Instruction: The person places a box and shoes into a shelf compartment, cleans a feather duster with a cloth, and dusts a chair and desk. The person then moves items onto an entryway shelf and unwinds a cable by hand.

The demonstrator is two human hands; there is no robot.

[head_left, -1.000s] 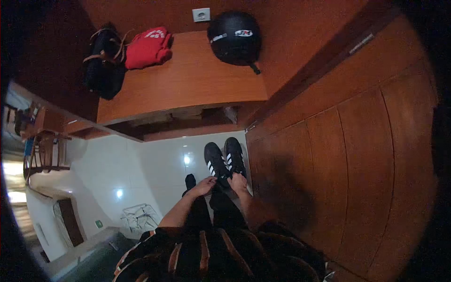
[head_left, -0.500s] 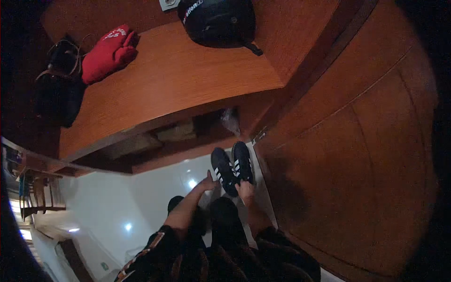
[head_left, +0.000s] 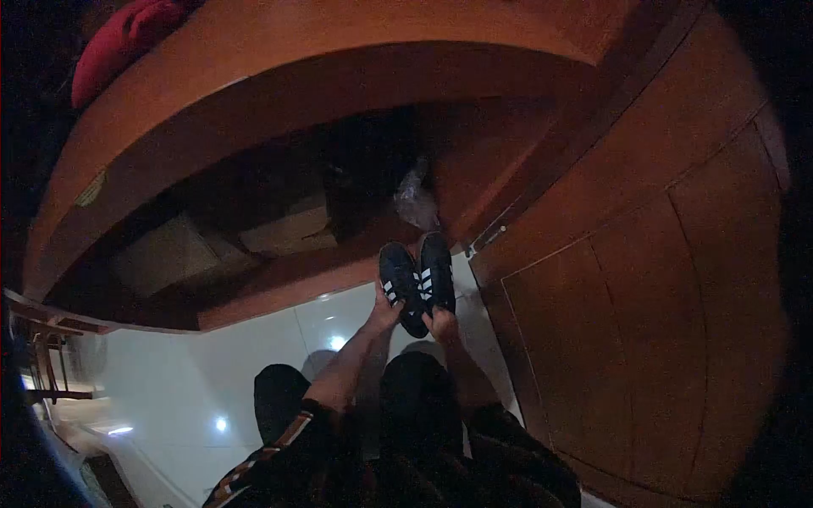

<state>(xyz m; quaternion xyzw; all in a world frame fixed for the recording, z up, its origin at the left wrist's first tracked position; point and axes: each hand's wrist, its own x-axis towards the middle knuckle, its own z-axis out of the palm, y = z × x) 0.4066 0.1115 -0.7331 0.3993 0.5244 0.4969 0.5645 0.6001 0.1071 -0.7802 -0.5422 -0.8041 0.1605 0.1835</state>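
A pair of black sneakers with white side stripes is held side by side, toes pointing at the cabinet's lower opening. My left hand (head_left: 385,313) is closed on the outer side of the left sneaker (head_left: 395,269), its thumb near the heel end. At the heel of the right sneaker (head_left: 436,264), my right hand (head_left: 441,325) is closed, its fingers partly hidden. The two shoes touch along their inner sides. Just beyond the toes, a crumpled clear plastic bag (head_left: 413,199) lies inside the opening.
A curved wooden cabinet (head_left: 356,72) stands ahead, with cardboard boxes (head_left: 165,254) in its dark lower space. A wooden door (head_left: 627,330) with a metal fitting (head_left: 487,240) borders the right. White tiles (head_left: 195,372) cover the floor. A red item (head_left: 127,38) lies on the cabinet top.
My left hand has gone from a loose, pointing pose beside the left sneaker to a grip on it. The view has tilted down, showing more of the cabinet's lower space.
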